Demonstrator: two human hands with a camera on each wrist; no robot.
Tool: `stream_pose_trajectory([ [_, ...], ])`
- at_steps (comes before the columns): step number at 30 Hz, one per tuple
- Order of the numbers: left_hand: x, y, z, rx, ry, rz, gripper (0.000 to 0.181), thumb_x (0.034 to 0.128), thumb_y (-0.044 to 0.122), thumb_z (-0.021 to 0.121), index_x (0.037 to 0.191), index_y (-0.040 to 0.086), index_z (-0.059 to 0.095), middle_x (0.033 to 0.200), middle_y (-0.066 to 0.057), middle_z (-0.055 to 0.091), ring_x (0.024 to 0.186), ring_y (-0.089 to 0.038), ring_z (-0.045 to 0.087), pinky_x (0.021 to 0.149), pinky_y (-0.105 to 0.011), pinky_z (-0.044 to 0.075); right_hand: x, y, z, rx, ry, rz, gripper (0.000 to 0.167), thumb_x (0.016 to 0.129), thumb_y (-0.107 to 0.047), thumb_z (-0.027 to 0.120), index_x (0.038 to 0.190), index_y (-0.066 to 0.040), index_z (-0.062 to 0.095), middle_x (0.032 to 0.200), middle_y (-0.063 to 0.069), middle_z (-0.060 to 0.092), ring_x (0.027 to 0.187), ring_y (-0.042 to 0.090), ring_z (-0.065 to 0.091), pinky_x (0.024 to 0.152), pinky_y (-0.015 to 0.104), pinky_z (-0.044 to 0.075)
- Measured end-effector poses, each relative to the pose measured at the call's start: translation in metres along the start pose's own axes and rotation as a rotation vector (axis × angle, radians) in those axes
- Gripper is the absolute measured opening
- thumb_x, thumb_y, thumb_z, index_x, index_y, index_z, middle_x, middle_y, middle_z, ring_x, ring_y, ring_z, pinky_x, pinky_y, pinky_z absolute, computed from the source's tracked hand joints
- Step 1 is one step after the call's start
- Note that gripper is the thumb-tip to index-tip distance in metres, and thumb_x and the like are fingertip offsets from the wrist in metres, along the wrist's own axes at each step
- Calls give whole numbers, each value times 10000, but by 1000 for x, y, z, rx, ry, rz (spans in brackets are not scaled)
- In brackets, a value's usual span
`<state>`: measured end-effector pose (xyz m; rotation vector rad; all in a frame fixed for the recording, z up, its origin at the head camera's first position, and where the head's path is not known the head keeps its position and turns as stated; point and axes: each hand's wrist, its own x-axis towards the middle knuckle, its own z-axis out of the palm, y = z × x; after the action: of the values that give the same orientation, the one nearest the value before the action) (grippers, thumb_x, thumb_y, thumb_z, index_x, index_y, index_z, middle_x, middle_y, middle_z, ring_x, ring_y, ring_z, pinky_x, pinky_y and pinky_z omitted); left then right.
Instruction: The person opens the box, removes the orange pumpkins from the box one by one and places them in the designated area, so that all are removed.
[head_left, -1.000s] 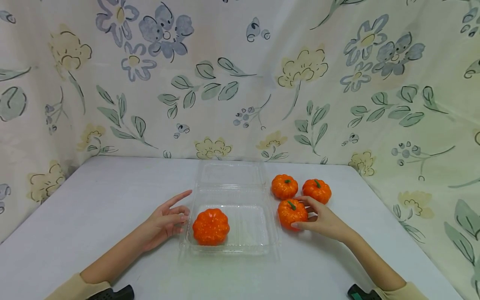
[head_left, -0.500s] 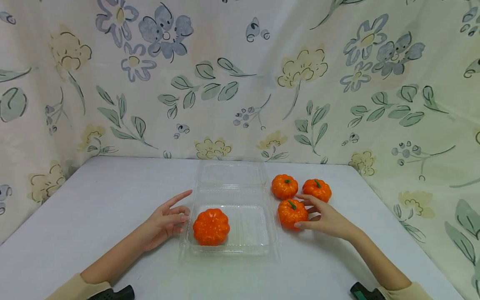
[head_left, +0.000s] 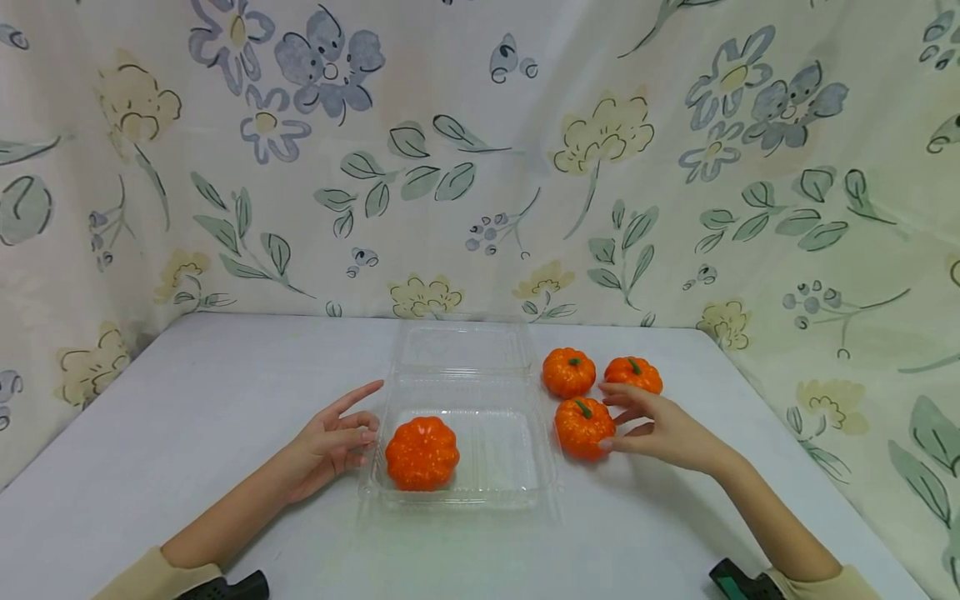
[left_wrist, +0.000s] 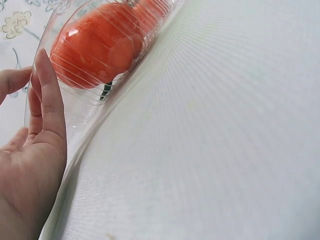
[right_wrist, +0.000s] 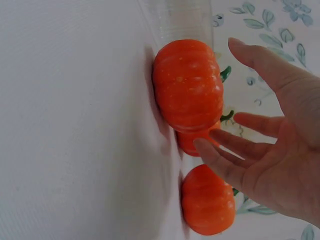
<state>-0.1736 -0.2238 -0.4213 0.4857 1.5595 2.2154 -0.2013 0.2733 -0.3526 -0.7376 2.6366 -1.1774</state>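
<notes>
A clear plastic clamshell box point(head_left: 502, 454) lies with its lid folded back on the table. Inside it, at the left, an orange pumpkin point(head_left: 422, 454) sits with its green stem point(left_wrist: 106, 91) facing down. My left hand point(head_left: 330, 446) is at the box's left wall, fingers extended and touching or nearly touching the plastic. To the right of the box, a front pumpkin point(head_left: 583, 428) stands stem up. Just right of it is my right hand point(head_left: 663, 429), fingers spread and loosely bent, holding nothing. A gap shows between the fingers and that pumpkin in the right wrist view.
Behind the front pumpkin stand a back left pumpkin point(head_left: 568, 372) and a back right pumpkin point(head_left: 633, 375), the latter partly covered by my right hand. The white table point(head_left: 247, 375) ends at a floral curtain point(head_left: 480, 167) behind.
My right hand has drawn a little to the right, away from the front pumpkin, and its thumb has slid off the pumpkin's front. The left hand, box and pumpkins stay put.
</notes>
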Motion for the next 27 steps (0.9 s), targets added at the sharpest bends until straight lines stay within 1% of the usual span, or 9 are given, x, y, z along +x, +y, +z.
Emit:
stream_pose_trajectory([
  [5,0,0,-1,0,2,-2,615,1069,-12,506,1580,319,419,1050,63,631,887,-53,663,793,-210,608,-2,-6,-7,-21,14,-17,699,919,-180,831,1486,72,508,1460,299,567,1163,366,668,889,236,597],
  [10,-1,0,-1,-2,1,-3,618,1069,-12,506,1588,310,409,1050,64,630,893,-56,661,800,-212,608,-5,-13,-11,-39,44,-53,624,922,-169,828,1445,44,563,1439,273,590,1165,415,657,898,231,595],
  [15,-1,0,-1,12,7,-6,620,1069,-9,509,1593,304,401,1054,65,631,900,-56,660,808,-219,610,-6,-20,-11,-70,81,-61,603,922,-168,829,1427,46,579,1438,249,598,1168,402,656,895,230,596],
  [18,0,0,0,23,15,-11,618,1069,-1,516,1593,307,404,1057,62,633,900,-57,661,814,-222,611,-7,-25,-12,-96,114,-60,583,930,-167,821,1422,37,585,1415,236,614,1140,382,673,908,301,614],
  [22,0,1,0,34,21,-13,619,1069,2,518,1593,311,405,1058,61,630,902,-56,663,816,-223,611,-6,-32,-12,-113,152,-72,535,949,-161,800,1422,-4,603,1398,212,626,1115,376,690,921,370,619],
  [27,0,1,0,31,18,-9,616,1066,-3,522,1587,310,425,1059,60,627,895,-55,662,807,-221,613,-3,-40,-10,-118,167,-97,506,972,-152,772,1439,-48,607,1342,149,662,1138,373,692,926,265,592],
])
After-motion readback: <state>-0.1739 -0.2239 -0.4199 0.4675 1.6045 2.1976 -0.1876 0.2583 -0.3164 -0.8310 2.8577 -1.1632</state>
